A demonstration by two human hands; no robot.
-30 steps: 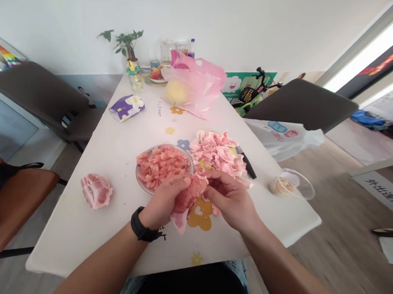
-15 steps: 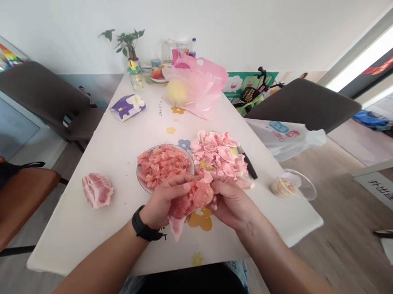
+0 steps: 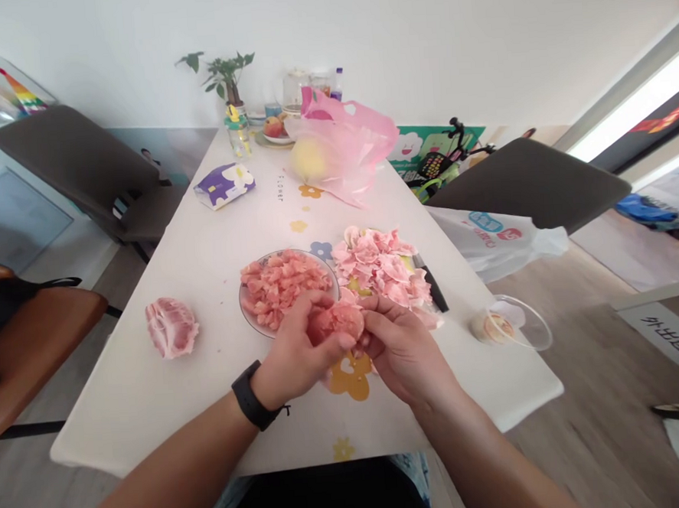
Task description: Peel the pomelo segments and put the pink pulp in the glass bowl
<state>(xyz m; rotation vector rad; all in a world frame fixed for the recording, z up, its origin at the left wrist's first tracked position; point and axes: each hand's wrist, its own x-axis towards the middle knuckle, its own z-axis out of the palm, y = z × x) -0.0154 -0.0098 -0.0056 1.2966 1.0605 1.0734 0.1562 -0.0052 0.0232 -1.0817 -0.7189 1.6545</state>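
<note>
My left hand, with a black watch on the wrist, is wrapped round a pink pomelo segment. At the segment's right edge, the fingertips of my right hand are pinched on it. Just beyond my left hand is a round plate heaped with peeled pomelo flesh. Past my right hand lies a pile of pale pink membrane with bits of yellow-green peel in it. A black-handled knife lies along that pile's right side. Farther left, an unpeeled pomelo chunk rests on the table.
On the white table are a purple tissue pack and a pink plastic bag around a yellow fruit. A plant stands at the back. A clear tub is at the right edge, near a white bag and chair.
My left hand has turned and shifted its grip round the pomelo segment, so the pale flap that hung below no longer shows. The right fingers have moved along its edge. The view has shifted slightly.
</note>
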